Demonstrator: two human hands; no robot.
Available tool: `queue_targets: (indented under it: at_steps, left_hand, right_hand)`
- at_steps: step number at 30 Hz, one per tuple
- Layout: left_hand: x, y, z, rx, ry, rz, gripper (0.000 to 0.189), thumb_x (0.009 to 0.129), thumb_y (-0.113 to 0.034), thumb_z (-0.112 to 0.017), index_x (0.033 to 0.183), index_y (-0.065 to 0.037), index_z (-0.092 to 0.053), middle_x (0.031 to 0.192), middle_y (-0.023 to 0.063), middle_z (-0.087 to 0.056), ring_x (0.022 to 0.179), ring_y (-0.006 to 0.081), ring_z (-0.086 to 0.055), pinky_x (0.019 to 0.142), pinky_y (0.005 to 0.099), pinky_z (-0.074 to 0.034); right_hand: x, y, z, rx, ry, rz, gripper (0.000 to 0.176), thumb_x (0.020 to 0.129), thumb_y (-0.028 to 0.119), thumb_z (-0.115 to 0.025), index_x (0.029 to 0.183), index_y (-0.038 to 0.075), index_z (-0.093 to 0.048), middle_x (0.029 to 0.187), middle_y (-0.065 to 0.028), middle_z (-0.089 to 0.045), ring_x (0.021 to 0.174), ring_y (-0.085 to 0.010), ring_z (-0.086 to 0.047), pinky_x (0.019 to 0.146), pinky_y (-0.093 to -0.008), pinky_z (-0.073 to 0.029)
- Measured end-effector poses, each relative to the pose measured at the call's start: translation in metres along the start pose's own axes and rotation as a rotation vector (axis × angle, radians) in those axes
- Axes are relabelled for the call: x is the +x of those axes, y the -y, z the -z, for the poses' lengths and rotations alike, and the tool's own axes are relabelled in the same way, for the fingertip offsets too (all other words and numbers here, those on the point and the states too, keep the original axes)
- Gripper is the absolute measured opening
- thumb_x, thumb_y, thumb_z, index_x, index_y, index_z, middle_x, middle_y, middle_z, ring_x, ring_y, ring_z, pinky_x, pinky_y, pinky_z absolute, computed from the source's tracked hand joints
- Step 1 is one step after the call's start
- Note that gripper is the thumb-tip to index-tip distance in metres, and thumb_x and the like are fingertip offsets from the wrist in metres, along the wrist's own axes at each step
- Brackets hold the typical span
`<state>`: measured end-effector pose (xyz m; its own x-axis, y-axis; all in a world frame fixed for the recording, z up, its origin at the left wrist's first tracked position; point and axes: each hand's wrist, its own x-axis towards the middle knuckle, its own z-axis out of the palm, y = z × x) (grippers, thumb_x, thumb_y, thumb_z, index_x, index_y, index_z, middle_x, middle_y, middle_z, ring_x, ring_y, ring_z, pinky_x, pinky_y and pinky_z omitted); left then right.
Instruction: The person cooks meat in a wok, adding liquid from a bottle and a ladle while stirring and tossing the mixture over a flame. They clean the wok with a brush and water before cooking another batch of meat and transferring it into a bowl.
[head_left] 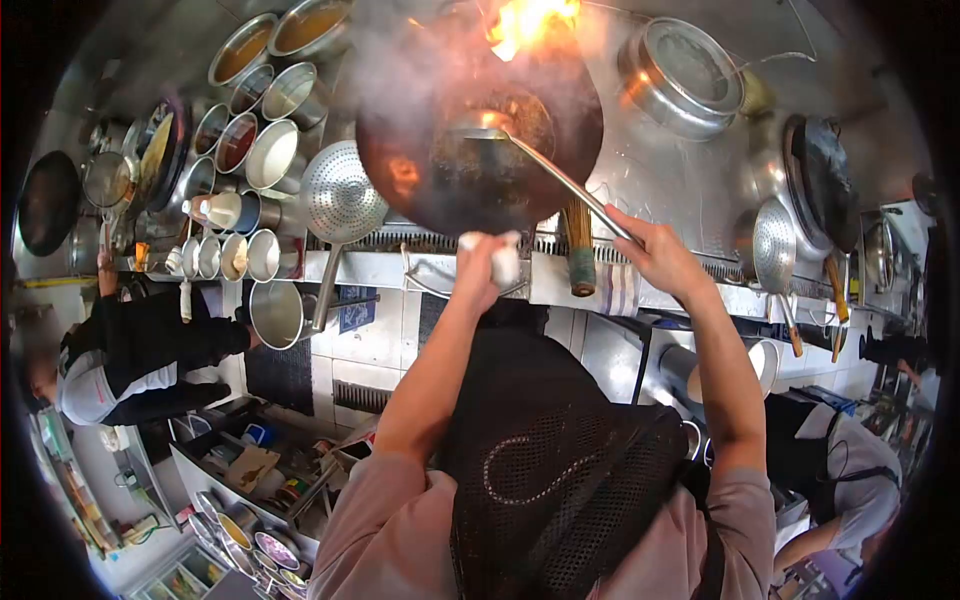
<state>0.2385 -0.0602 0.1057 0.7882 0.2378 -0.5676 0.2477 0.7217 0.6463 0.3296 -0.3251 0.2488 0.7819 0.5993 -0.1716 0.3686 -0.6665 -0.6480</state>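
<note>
A large dark wok [395, 165] sits on the range in front of me, tilted a little, with steam over it and a dark, shiny inside. My left hand [477, 272] is closed on a folded white cloth [507, 262] at the wok's near rim. Whether a handle lies under the cloth is hidden. In my right hand [655, 255], fingers wrapped round the shaft, is a long metal ladle [562, 182]. Its bowl rests inside the wok, near the middle. Bright flame [535, 25] rises at the far rim.
A perforated strainer [344, 190] lies left of the wok beside several metal pots [272, 155]. Right of it are a bamboo brush [580, 245], a striped cloth [615, 288] and a lidded pot [685, 75]. Co-workers stand at far left [130, 360] and right [845, 460].
</note>
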Motion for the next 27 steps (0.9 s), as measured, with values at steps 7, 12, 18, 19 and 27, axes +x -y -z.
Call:
queue_targets:
  at_steps: [7, 12, 18, 19, 27]
  left_hand:
    - [-0.068, -0.093, -0.051, -0.081, -0.047, 0.177, 0.012, 0.097, -0.016, -0.054, 0.105, -0.007, -0.059, 0.093, 0.0071, -0.066, 0.081, 0.0197, -0.066, 0.071, 0.0386, -0.056]
    - [-0.007, -0.057, -0.030, -0.044, -0.117, 0.130, 0.009, 0.092, -0.012, -0.057, 0.098, -0.005, -0.058, 0.088, 0.0070, -0.063, 0.075, 0.0208, -0.064, 0.066, 0.0397, -0.053]
    - [-0.066, -0.061, -0.002, 0.019, -0.013, 0.137, 0.011, 0.090, -0.005, -0.056, 0.101, -0.003, -0.059, 0.096, 0.0102, -0.065, 0.085, 0.0226, -0.067, 0.073, 0.0384, -0.056]
    - [-0.065, -0.080, -0.021, -0.031, -0.045, 0.159, 0.010, 0.090, -0.006, -0.057, 0.100, -0.004, -0.059, 0.093, 0.0096, -0.066, 0.081, 0.0218, -0.066, 0.068, 0.0374, -0.054]
    - [-0.030, -0.044, 0.007, 0.021, 0.038, 0.079, 0.010, 0.091, -0.008, -0.059, 0.100, -0.003, -0.059, 0.101, 0.0117, -0.065, 0.086, 0.0219, -0.065, 0.071, 0.0388, -0.054]
  right_hand:
    - [-0.039, 0.066, 0.104, -0.131, 0.404, -0.177, 0.050, 0.092, 0.012, -0.065, 0.141, 0.015, -0.055, 0.084, -0.0153, -0.072, 0.064, -0.0158, -0.060, 0.067, -0.0364, -0.049]
    - [0.022, 0.023, 0.040, -0.147, 0.065, 0.352, 0.047, 0.094, 0.014, -0.061, 0.141, 0.012, -0.053, 0.093, -0.0248, -0.070, 0.075, -0.0309, -0.070, 0.075, -0.0418, -0.052]
    - [-0.024, 0.073, 0.076, -0.138, 0.311, -0.003, 0.049, 0.092, 0.012, -0.063, 0.140, 0.012, -0.054, 0.103, -0.0245, -0.070, 0.080, -0.0381, -0.070, 0.081, -0.0425, -0.052]
    - [-0.026, 0.094, 0.093, -0.131, 0.423, -0.191, 0.050, 0.091, 0.012, -0.064, 0.140, 0.012, -0.053, 0.102, -0.0242, -0.070, 0.081, -0.0389, -0.069, 0.082, -0.0424, -0.052]
    - [0.022, 0.041, 0.027, -0.294, 0.111, 0.007, 0.050, 0.094, 0.015, -0.062, 0.143, 0.014, -0.052, 0.110, -0.0221, -0.069, 0.092, -0.0397, -0.067, 0.091, -0.0410, -0.049]
